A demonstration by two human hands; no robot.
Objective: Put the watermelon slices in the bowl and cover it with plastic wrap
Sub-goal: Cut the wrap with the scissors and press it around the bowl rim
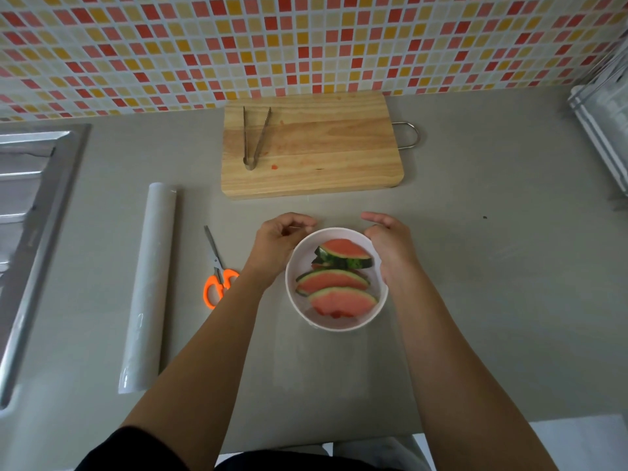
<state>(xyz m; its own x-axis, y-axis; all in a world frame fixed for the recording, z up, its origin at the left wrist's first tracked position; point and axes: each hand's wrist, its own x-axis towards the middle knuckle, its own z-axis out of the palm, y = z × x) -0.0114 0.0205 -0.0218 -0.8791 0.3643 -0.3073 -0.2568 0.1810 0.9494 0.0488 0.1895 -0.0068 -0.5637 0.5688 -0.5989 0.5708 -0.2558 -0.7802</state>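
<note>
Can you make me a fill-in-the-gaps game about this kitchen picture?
1. The scissors have ____ handles.
2. The tongs lie ____ the cutting board.
3. The roll of plastic wrap lies to the ____ of the scissors.
4. The watermelon slices in the bowl have ____ rinds.
Missing words: orange; on; left; green.

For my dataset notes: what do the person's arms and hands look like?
Both forearms are bare down to the left hand and right hand: no gloves, watch or rings visible. Black fabric, maybe a short sleeve, shows at the left upper arm.
</note>
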